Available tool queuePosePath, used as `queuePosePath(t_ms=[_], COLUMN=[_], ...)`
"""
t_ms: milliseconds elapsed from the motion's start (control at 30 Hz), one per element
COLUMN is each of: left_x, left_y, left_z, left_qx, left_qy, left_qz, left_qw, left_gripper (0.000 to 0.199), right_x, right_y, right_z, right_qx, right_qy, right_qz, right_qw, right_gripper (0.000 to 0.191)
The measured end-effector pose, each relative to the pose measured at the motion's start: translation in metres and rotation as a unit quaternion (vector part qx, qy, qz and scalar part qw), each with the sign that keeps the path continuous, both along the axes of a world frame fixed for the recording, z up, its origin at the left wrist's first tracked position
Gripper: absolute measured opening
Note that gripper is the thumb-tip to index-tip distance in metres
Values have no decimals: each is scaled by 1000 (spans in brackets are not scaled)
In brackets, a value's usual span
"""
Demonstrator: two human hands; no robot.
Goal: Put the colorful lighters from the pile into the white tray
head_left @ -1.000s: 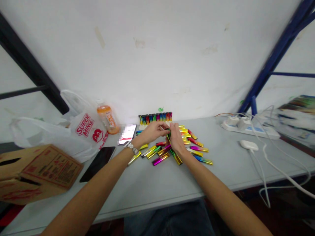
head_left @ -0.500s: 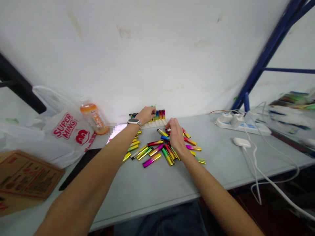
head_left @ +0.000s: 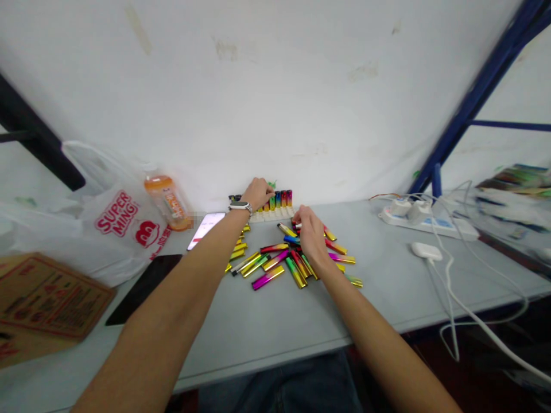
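Note:
Several shiny lighters in mixed colours (head_left: 267, 277) lie scattered on the grey table (head_left: 258, 332). Against the wall, a pale slotted rack (head_left: 275, 215) has a row of upright lighters (head_left: 284, 198) in it. My left hand (head_left: 257, 194), with a watch on the wrist, is at this row, its fingers bent down at the upright lighters; what they hold is too small to name. My right hand (head_left: 310, 229) is over the right part of the pile, its fingers pinched together near the rack's right end. The thing between its fingertips cannot be made out.
On the left are a cardboard box (head_left: 47, 304), a white plastic bag (head_left: 99, 229), an orange bottle (head_left: 169, 201), a black tablet (head_left: 142, 287) and a lit phone (head_left: 205, 229). A power strip (head_left: 430, 222) with white cables and a white charger (head_left: 426, 251) lies on the right.
My left hand has lifted slightly and shows more of the upright lighters. My right hand stays over the pile. The whole view has shifted slightly.

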State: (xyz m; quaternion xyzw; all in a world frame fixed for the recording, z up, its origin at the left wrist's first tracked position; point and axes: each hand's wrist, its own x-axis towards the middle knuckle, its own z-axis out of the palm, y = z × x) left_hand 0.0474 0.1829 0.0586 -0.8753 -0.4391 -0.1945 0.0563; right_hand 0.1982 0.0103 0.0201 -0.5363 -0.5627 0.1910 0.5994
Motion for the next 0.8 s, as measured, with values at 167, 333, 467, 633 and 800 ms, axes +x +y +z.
queuePosePath(t_ms=[167,333,467,633,800], left_x=[3,-2,-9,-29,-54], left_y=[-28,-44,-59,-108,-151], left_z=[-4,-2,-4,-32,-61], left_qx=[65,76,78,63,13], left_qy=[55,48,-45,-153,-218], left_qz=[56,43,37,22,10], left_qw=[995,995,995,986,976], left_gripper=[34,34,41,29,22], right_x=[5,5,0,-6,-9], right_y=[8,27,52,72,80], right_z=[-3,5,11,10,11], right_qx=[-48,-143,-201,-221,-231], right_qy=[-146,-337,-459,-546,-544], right_qz=[-44,-27,12,17,68], right_qw=[987,930,865,808,804], right_gripper=[30,25,28,41,29])
